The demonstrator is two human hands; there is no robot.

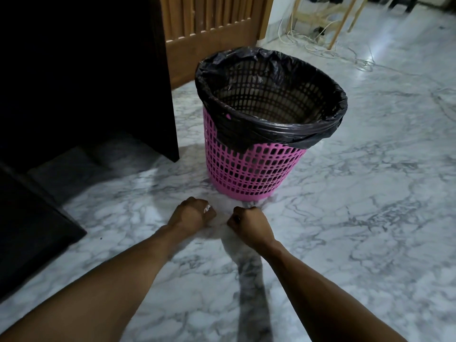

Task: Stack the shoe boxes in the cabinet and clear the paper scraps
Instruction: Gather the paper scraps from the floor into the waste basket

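Clearly both sets of fingers are curled tight into fists. In the left hand (193, 213) a small white edge of paper scrap (206, 209) peeks out between the knuckles, so that fist is closed on paper. The right hand (249, 222) is balled the same way, yet nothing white shows in it; I cannot tell whether it holds a scrap or is simply clenched.

Judging by that sliver, the paper is light, soft and already crumpled. It should weigh almost nothing, crush without resistance and be in no danger of breaking. The real risk is that small bits slip out between loose fingers or drift as they fall, so a closed fist around the whole wad seems the right hold, opened only once the hand is over the opening.

Both fists hover low over the marble floor (357, 218), close together but not touching, just in front of the base of the pink bin (251, 169). Its black bag (271, 134) is folded over the rim and the mouth stands wide, higher than the hands, so they would need to rise before letting go. I can see no scraps inside; the bin's depths are dim.

To the left stands the dark cabinet (86, 77), its interior too dark to make out; no shoe boxes are visible. Loose cables (320, 49) trail across the floor at the back.
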